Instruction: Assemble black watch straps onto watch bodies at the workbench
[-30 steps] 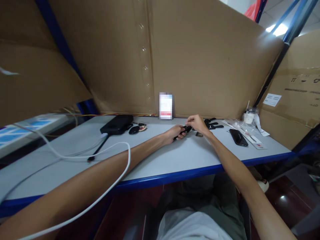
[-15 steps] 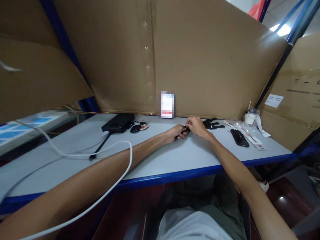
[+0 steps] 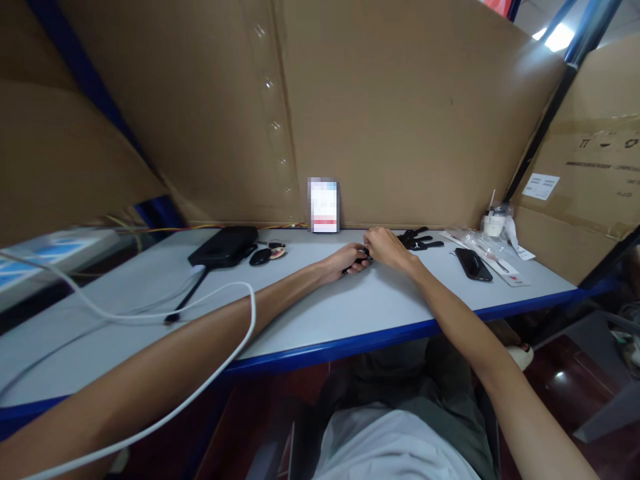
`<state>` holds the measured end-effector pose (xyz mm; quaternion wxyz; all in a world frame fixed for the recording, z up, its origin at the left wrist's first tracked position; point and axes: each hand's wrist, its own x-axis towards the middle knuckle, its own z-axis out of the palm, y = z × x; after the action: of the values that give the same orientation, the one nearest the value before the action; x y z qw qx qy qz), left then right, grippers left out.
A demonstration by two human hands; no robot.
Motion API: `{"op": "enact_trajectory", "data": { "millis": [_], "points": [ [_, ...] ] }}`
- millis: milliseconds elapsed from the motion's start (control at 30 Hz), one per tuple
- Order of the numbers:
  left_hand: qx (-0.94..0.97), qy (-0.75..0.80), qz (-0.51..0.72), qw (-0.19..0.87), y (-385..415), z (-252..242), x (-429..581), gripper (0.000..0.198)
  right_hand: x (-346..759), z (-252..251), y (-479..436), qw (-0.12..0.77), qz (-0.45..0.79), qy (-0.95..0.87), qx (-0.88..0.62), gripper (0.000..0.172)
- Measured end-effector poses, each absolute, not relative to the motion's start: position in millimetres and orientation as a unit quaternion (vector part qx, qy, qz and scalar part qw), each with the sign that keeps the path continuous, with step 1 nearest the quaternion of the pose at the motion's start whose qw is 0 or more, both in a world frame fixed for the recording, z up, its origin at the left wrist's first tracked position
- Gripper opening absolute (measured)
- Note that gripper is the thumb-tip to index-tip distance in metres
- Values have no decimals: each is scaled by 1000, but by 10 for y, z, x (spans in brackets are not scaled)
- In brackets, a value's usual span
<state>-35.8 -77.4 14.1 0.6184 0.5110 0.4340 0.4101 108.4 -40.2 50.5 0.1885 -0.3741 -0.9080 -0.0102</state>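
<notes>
Both of my hands meet near the middle of the grey table [image 3: 310, 313]. My left hand [image 3: 347, 258] is curled around a small black object [image 3: 353, 264] lying on the tabletop. My right hand [image 3: 384, 244] pinches the far end of that same object, fingers closed. What the object is cannot be made out. Just beyond my right hand lies a black spiky part [image 3: 420, 240].
A black box [image 3: 223, 246] with a cable and dark key fobs [image 3: 267, 253] lie left of my hands. A black phone [image 3: 473, 263], clear bags [image 3: 480, 248] and a small cup [image 3: 493, 223] sit right. A white cable [image 3: 200, 293] crosses my left arm. Cardboard walls stand behind.
My hands have closed in tighter on the black object and the right hand now covers its end. The view has shifted slightly.
</notes>
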Motion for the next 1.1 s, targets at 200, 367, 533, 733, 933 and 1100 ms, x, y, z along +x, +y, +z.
{"op": "enact_trajectory", "data": {
  "millis": [200, 367, 533, 733, 933, 1100],
  "points": [
    [520, 435, 406, 613, -780, 134, -369, 30, 1083, 467, -268, 227, 41, -878, -419, 22],
    [517, 439, 402, 616, -784, 152, -363, 30, 1101, 433, -200, 240, 60, -865, -436, 12],
    [516, 438, 402, 616, -796, 163, -356, 28, 1145, 433, -207, 248, 50, -864, -435, 14],
    [514, 445, 401, 614, -781, 140, -359, 26, 1153, 484, -265, 258, 46, -878, -401, 14],
    [511, 441, 399, 621, -746, 109, -367, 24, 1123, 478, -272, 251, 33, -879, -405, 21],
    [501, 421, 405, 639, -723, 102, -382, 19, 1173, 513, -295, 228, 13, -876, -424, 25]
  ]
}}
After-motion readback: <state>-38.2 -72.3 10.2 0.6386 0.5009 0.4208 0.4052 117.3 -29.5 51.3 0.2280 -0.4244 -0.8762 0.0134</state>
